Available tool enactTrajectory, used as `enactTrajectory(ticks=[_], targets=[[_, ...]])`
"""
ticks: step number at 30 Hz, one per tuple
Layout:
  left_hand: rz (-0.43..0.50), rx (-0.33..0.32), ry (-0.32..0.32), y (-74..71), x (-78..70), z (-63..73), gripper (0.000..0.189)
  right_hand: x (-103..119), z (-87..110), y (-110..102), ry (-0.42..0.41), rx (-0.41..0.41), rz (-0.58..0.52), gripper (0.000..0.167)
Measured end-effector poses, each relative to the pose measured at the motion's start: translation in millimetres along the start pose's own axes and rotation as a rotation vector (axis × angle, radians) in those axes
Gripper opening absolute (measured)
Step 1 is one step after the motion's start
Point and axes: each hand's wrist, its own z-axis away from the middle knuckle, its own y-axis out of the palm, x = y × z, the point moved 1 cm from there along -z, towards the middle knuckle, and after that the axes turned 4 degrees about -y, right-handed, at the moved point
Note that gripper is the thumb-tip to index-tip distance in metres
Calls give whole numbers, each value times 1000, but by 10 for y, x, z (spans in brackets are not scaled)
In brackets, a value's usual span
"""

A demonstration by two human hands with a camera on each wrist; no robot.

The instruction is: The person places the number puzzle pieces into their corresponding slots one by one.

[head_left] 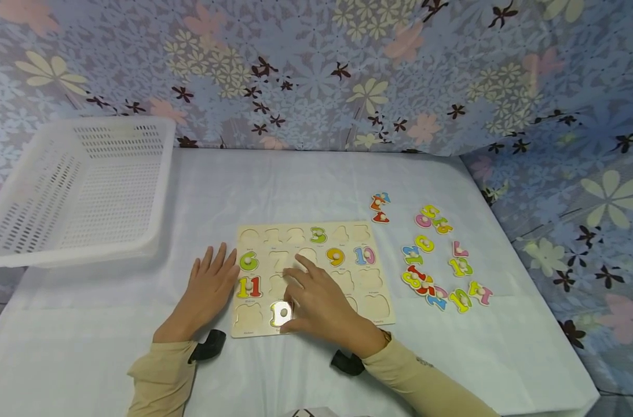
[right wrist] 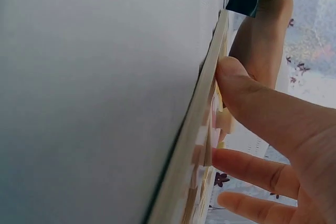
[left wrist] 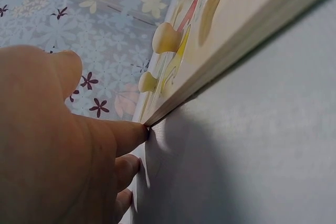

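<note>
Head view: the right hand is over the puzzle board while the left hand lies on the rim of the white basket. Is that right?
No, the left hand isn't on the rim of the white basket; the head view shows it at the left edge of the puzzle board. The right hand is over the board.

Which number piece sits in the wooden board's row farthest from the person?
The knobbed green number 3; other pieces on the pale wooden board are in nearer rows.
</note>
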Motion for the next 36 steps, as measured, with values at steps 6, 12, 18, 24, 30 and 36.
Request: enactTrajectory(ticks=[6,12,18,24,30,36], targets=[[3,-7,3,8,-29,-1,63,-14,39,-14,0,9,-15,42],[-9,3,-5,17,-39,-11,64,-19,72,-41,37,21,-24,34],[-24,13,-12,26,-26,3,65,-222,207,-237,114,-70,-54,36],[-33,7,-5,25,-14,10,64,-832,609,-555,319,-191,1,46],[-25,14,-2,17,-33,11,64,-1564,1135,-742,448,-164,27,45],[-16,15,5,8,-35,7,63,-1885,1314,-823,445,-50,-31,39]])
